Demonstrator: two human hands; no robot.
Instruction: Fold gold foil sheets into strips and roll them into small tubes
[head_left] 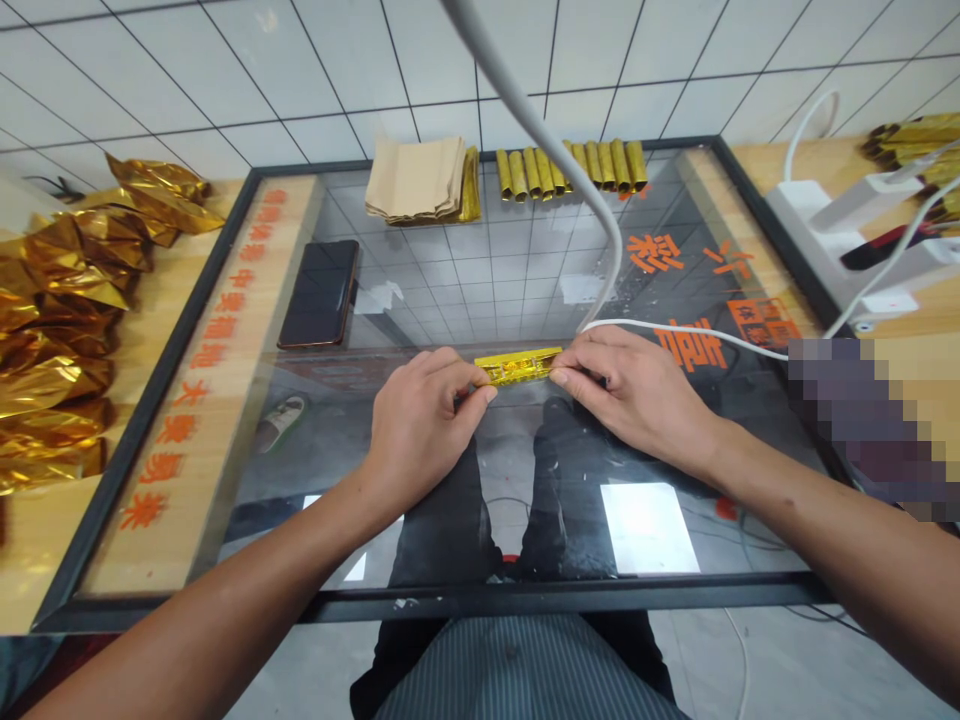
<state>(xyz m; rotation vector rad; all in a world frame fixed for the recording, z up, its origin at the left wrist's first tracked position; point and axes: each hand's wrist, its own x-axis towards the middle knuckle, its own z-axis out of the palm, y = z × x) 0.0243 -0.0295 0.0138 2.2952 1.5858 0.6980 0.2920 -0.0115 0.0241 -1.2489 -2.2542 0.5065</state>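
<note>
Left hand [420, 408] and right hand [637, 388] are nearly closed, thumbs and fingers pinching opposite ends of a narrow, creased, shiny gold foil strip [517, 368] over the middle of the glass-topped bench [465, 603]. From it, orange character 彩 [652, 252] sits toward two o'clock, 喜 [688, 347] at three; gold rolls [538, 172] toward twelve, brown paper [414, 178] at eleven, dark phone [320, 293] near ten.
</note>
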